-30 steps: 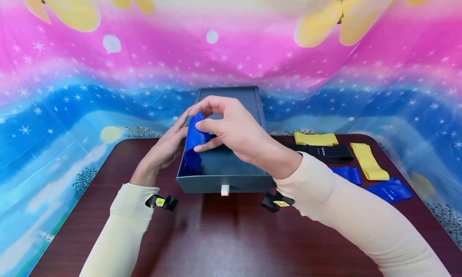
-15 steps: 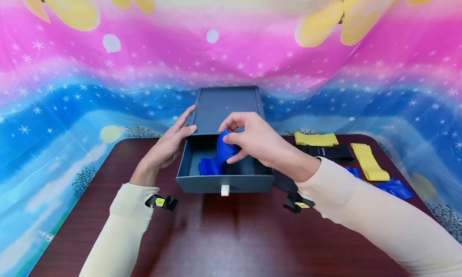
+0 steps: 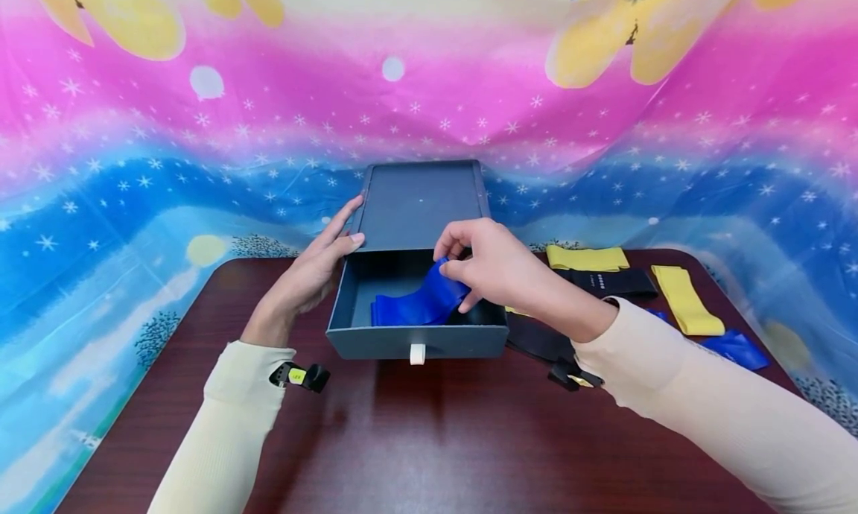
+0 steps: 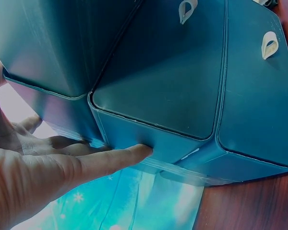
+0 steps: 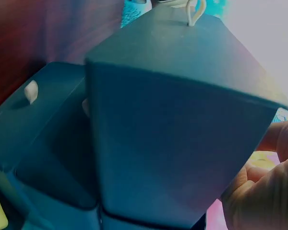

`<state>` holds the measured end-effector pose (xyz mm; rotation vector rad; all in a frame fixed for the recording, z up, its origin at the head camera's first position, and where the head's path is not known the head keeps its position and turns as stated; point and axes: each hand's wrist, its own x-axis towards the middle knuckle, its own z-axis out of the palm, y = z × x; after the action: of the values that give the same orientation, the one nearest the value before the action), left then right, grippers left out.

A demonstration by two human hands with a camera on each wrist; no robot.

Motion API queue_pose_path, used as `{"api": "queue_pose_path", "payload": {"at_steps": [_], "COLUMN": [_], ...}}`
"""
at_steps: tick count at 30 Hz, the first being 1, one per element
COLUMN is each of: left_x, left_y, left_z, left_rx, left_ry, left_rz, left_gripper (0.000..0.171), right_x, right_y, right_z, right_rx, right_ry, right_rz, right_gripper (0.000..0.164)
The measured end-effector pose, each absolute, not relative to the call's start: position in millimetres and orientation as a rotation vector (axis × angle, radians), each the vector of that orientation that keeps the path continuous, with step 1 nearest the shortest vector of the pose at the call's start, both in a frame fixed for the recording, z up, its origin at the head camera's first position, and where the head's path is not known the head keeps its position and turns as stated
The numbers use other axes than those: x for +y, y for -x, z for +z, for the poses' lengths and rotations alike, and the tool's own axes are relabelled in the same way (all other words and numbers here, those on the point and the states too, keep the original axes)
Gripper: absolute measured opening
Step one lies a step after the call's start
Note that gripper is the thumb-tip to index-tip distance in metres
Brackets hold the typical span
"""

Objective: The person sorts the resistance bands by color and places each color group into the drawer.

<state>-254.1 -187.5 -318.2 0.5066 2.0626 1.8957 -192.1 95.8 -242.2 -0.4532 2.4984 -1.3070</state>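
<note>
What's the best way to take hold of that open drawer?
Probably by its white tab, pinched between finger and thumb from the near side: it juts out from the middle of the open drawer's front.

A dark red-brown table with rounded far corners stands before a pink and blue cloth printed with white snowflakes and yellow wings. On the table's right side lie a far yellow band, a black band with white marks, a nearer yellow band and a blue band.
</note>
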Motion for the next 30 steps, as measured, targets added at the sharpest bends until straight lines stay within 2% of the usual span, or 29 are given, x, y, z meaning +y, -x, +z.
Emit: {"api": "queue_pose_path", "payload": {"at_steps": [6, 11, 17, 30], "left_x": [-188, -188, -187, -187], "left_y": [253, 253, 252, 253], "left_z": [-318, -318, -318, -318], "left_rx": [2.060, 2.059, 2.061, 2.053], "left_ry": [-0.502, -0.495, -0.478, -0.475], "left_rz": [1.895, 1.894, 1.906, 1.914], "left_gripper": [0.065, 0.066, 0.065, 0.065], "right_x": [99, 101, 112, 141], "right_y": [191, 188, 182, 168], "right_z": [-246, -248, -245, -239], "right_rx": [2.678, 2.796, 2.879, 2.956], "right_ry": [0.550, 0.597, 0.651, 0.559], "right_rz": [-1.094, -0.985, -1.031, -1.090], "right_gripper": [0.009, 0.015, 0.016, 0.016]}}
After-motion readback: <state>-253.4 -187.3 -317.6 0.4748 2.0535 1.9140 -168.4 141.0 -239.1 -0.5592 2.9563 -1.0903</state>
